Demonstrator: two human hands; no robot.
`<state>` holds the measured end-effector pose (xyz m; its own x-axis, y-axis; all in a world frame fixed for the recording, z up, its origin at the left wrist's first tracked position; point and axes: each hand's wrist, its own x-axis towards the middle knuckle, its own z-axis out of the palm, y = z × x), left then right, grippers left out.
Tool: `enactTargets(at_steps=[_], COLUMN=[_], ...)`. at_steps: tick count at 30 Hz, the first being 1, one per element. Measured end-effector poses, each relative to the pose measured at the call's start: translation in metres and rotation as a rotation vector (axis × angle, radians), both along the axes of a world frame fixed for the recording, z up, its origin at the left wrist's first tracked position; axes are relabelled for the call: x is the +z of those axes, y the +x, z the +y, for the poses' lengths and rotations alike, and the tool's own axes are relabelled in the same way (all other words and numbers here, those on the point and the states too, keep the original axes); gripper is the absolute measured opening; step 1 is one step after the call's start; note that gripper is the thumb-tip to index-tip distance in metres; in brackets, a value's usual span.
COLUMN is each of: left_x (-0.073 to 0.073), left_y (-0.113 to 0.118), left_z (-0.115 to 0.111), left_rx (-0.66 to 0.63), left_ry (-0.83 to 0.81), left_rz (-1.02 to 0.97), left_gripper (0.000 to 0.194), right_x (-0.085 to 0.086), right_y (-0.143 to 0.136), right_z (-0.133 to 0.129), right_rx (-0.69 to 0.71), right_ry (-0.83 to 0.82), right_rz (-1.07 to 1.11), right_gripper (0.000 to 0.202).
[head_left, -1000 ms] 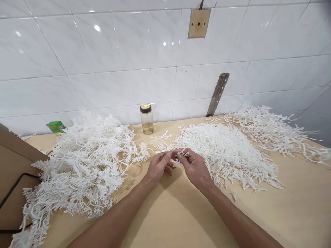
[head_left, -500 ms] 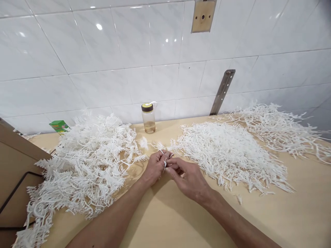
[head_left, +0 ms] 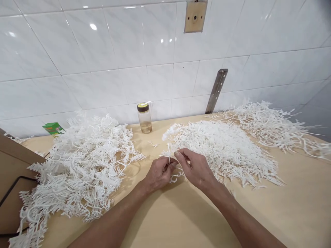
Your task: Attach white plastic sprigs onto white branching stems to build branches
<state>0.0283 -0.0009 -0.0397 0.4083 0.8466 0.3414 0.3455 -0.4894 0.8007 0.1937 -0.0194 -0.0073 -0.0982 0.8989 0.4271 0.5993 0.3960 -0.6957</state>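
Note:
My left hand (head_left: 159,173) is closed around a thin white branched sprig (head_left: 169,150), apparently plastic, near the middle of the table. Stems stick up above the fingers, and small branches hang out below them. Just to the right, my right hand (head_left: 195,168) pinches at the same sprig with thumb and forefinger; the exact grip point is partly hidden. A large tangled heap of white sprigs (head_left: 88,165) lies left of my hands. To the right spreads a flatter pile of short white pieces (head_left: 219,144).
Bare white stems (head_left: 266,124) lie at the far right. A water bottle (head_left: 144,119) stands by the tiled wall, left of a metal bracket (head_left: 216,91). Behind the left heap is a green box (head_left: 53,128). A brown carton (head_left: 15,165) borders the left side.
The view has shifted slightly right. My hands have turned the sprig, and its feathery end now lies up and right instead of left. My right hand's fingertips have risen.

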Motion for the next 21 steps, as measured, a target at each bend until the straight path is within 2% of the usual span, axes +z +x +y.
enactTargets(at_steps=[3,6,9,12,17,21], left_x=[0.005,0.012,0.014,0.008,0.000,0.006], left_y=[0.002,0.003,0.005,0.005,0.007,0.008], left_z=[-0.002,-0.005,-0.007,-0.007,-0.008,-0.010], left_rx=[-0.005,-0.089,-0.161,-0.127,-0.043,-0.030], left_ry=[0.079,0.120,0.273,0.369,0.230,0.120], left_rz=[-0.052,-0.095,0.016,0.086,0.058,-0.022], left_gripper=[0.032,0.016,0.019,0.018,0.015,0.022], right_x=[0.002,0.001,-0.004,-0.007,-0.010,-0.019], right_y=[0.002,0.003,0.003,0.004,0.009,0.014], right_z=[0.000,0.002,0.005,0.009,0.013,0.016], right_rx=[0.044,0.028,-0.051,-0.064,0.032,0.097], right_ry=[-0.128,-0.143,-0.156,-0.164,-0.247,-0.365], right_rz=[-0.026,0.043,0.142,0.314,0.445,0.470], right_gripper=[0.044,0.040,0.037,0.033,0.031,0.030])
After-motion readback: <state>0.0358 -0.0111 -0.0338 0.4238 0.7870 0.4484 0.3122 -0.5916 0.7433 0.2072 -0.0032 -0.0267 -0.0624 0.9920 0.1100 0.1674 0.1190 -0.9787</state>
